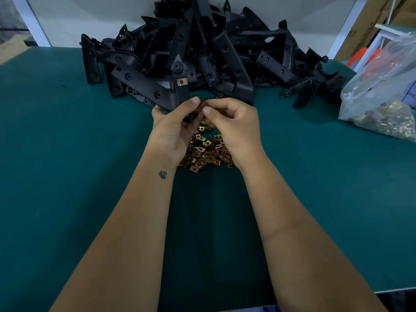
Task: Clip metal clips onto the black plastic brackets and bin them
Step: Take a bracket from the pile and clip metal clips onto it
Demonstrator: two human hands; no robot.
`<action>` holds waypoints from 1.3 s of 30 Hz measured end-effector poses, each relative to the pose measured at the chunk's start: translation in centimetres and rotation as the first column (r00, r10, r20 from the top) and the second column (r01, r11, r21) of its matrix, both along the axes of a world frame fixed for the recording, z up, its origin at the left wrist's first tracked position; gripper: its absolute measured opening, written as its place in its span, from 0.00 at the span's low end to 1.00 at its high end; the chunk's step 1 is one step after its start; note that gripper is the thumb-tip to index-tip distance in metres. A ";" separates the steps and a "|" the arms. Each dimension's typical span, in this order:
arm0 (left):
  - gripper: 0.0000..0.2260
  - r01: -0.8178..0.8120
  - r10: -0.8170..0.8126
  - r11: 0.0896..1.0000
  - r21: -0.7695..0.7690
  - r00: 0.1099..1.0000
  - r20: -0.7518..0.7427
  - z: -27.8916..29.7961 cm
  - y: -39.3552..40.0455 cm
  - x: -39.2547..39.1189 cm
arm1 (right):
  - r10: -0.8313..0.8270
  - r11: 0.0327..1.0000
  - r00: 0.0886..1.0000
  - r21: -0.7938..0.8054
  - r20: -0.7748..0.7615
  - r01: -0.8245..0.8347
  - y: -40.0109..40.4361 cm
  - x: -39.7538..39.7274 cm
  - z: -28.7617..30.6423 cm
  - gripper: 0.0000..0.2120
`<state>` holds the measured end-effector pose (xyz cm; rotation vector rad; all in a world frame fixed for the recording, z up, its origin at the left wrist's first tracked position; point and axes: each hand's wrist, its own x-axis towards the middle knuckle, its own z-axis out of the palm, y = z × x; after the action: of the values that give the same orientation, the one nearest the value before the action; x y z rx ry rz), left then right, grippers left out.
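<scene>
My left hand (174,124) grips the lower end of a black plastic bracket (144,83), which slants up to the left and carries one metal clip (182,81) on an upright tab. My right hand (231,122) pinches a small metal clip (203,102) at the bracket's near end, thumb and forefinger meeting my left fingertips. Under both hands a loose heap of brass-coloured metal clips (204,152) lies on the green table (67,165).
A large pile of black brackets (213,48) fills the back of the table against a white wall. A clear plastic bag of clips (382,104) sits at the right edge. Cardboard boxes and a white frame stand beyond it.
</scene>
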<state>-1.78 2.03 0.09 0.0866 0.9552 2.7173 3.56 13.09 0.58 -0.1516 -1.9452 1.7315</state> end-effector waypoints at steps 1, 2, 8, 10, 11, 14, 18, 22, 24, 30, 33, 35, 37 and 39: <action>0.22 0.001 -0.001 1.000 -0.001 1.000 -0.009 0.0 0.0 0.0 | 0.003 1.000 1.000 -0.012 0.001 -0.003 0.1 0.0 0.0 0.05; 0.22 -0.002 0.002 1.000 -0.008 1.000 -0.021 0.0 0.0 0.1 | 0.004 1.000 1.000 -0.021 0.002 -0.004 0.1 0.0 0.1 0.05; 0.23 -0.011 -0.001 0.989 -0.147 0.997 -0.077 -0.1 0.0 0.2 | 0.028 0.997 1.000 -0.071 0.008 -0.028 0.0 0.2 0.2 0.06; 0.22 -0.022 0.005 0.983 -0.184 0.996 -0.092 -0.1 0.0 0.3 | 0.040 0.996 0.999 -0.078 0.028 -0.038 -0.1 0.2 0.2 0.06; 0.22 -0.027 0.008 0.980 -0.197 0.995 -0.099 -0.1 0.0 0.3 | 0.044 0.996 0.998 -0.082 0.043 -0.040 -0.1 0.2 0.3 0.06; 0.22 -0.048 0.023 0.974 -0.221 0.993 -0.117 -0.1 0.1 0.3 | 0.039 0.996 0.996 -0.089 0.079 -0.032 -0.1 0.2 0.3 0.06; 0.23 -0.081 0.061 0.979 -0.189 0.992 -0.108 -0.1 0.2 0.3 | 0.024 0.996 0.995 -0.093 0.095 -0.015 0.0 0.1 0.3 0.06; 0.24 -0.088 0.072 0.979 -0.186 0.993 -0.089 0.0 -0.1 0.1 | 0.033 0.992 0.994 -0.124 0.105 -0.020 0.0 0.0 0.2 0.06; 0.24 -0.091 0.069 0.971 -0.223 0.992 -0.104 0.0 -0.1 0.1 | 0.035 0.985 0.994 -0.173 0.101 -0.017 0.0 0.0 0.1 0.06; 0.26 -0.085 0.061 0.967 -0.238 0.993 -0.104 -0.1 0.2 0.4 | -0.020 0.950 0.998 -0.311 0.055 0.036 -0.3 -0.2 -0.2 0.05; 0.26 -0.076 0.054 0.972 -0.224 0.993 -0.103 -0.1 0.2 0.4 | -0.022 0.946 0.999 -0.321 0.038 0.033 -0.5 -0.2 -0.2 0.06; 0.27 -0.081 0.059 0.973 -0.217 0.993 -0.104 -0.1 0.3 0.4 | -0.002 0.938 1.000 -0.345 0.030 0.012 -0.4 -0.2 -0.2 0.07; 0.27 -0.086 0.066 0.975 -0.203 0.992 -0.106 0.0 0.3 0.5 | 0.023 0.926 1.000 -0.378 0.014 -0.016 -0.4 -0.2 -0.1 0.07; 0.27 -0.088 0.065 0.977 -0.196 0.991 -0.118 0.0 0.3 0.5 | 0.053 0.915 0.999 -0.401 0.008 -0.046 -0.3 -0.2 -0.1 0.07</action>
<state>-1.30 2.37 0.06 0.1676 1.2854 2.6908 3.41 12.75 0.50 -0.2661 -1.5921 2.1531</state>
